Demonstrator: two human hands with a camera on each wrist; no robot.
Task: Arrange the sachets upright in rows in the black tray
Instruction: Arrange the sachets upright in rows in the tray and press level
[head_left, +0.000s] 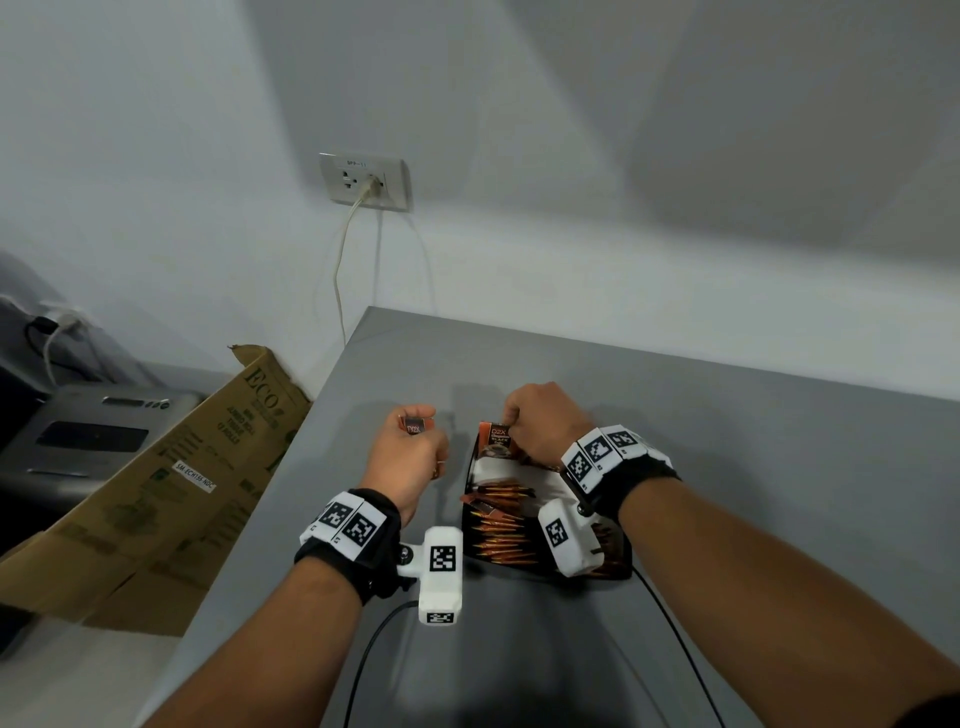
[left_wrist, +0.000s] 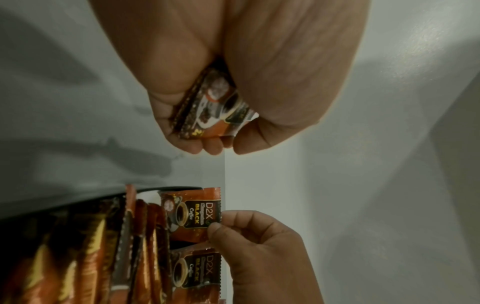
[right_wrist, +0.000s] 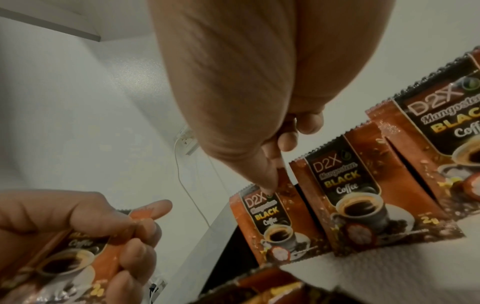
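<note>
Pinching an upright sachet in the black tray, right hand; left hand grips another sachet.

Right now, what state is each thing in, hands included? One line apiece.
Left hand: holds a small stack of sachets above the table, beside the tray.
Right hand: pinches the top edge of the far upright sachet.
Black tray: on the grey table, partly filled.
Near rows of sachets: standing on edge, packed close.
Wall socket: a plug is in, cord hanging.
Cardboard box: flattened, leaning beside the table.
</note>
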